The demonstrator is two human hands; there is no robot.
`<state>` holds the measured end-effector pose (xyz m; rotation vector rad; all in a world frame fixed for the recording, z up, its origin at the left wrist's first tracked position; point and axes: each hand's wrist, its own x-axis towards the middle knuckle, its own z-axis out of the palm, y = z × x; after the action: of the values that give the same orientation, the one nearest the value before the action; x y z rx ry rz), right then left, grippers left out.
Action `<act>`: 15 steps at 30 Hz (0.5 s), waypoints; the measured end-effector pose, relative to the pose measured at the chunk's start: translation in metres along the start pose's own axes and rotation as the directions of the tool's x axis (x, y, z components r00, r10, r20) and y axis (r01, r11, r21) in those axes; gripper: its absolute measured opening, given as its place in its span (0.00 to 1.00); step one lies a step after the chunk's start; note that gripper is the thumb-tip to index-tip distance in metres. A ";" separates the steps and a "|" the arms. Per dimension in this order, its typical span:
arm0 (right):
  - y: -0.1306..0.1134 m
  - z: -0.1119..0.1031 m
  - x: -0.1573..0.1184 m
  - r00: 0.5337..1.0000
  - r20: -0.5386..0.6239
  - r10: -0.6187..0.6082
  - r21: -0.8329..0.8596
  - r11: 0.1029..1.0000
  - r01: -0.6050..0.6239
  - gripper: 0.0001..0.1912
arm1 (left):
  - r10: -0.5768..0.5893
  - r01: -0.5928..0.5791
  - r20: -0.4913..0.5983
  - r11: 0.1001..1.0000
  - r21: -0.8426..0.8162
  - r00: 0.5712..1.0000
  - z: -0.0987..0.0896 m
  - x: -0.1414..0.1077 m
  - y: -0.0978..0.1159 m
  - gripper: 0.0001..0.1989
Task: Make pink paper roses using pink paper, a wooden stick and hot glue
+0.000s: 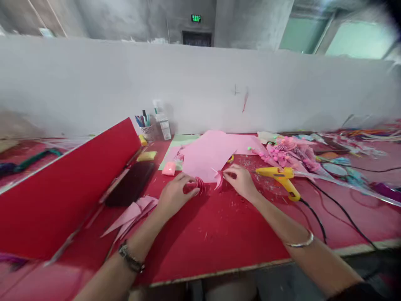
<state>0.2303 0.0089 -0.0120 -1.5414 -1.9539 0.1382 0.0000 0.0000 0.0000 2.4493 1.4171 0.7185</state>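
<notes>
My left hand (177, 194) is closed, with thumb and fingertips at a small bundle of curled red strips (200, 185) just above the red tabletop. The strips look like thin loops; their exact kind is not clear. Opposite it, my right hand (240, 180) pinches a small pink curled paper piece (219, 180), from which a thin white tip sticks out. Behind both hands lie large pink paper sheets (206, 156). Folded pink paper triangles (138, 214) rest beside my left forearm.
A yellow glue gun (282, 179) with a black cord lies to the right, near a pile of pink pompom decorations (286, 152). Left are a black phone-like slab (130, 184) and a slanted red board (72, 184). A pen cup (148, 132) stands by the white partition (200, 83).
</notes>
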 end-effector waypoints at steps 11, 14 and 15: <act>-0.001 -0.001 -0.004 0.995 0.091 0.026 -0.064 0.998 -0.020 0.09 | 0.165 -0.158 0.041 0.978 -0.137 0.985 0.009 0.001 -0.008 0.06; -0.006 -0.010 -0.005 0.995 0.099 0.033 -0.082 0.996 -0.025 0.10 | 0.225 -0.223 0.005 0.968 -0.118 0.974 0.007 0.002 -0.007 0.06; -0.008 -0.016 -0.007 0.994 0.100 0.034 -0.089 0.996 -0.025 0.10 | 0.246 -0.246 -0.006 0.965 -0.093 0.969 0.006 0.002 -0.006 0.07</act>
<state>0.2326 -0.0043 0.0017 -1.6500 -2.0403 0.1471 -0.0004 0.0046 -0.0070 2.5773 1.0611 0.8071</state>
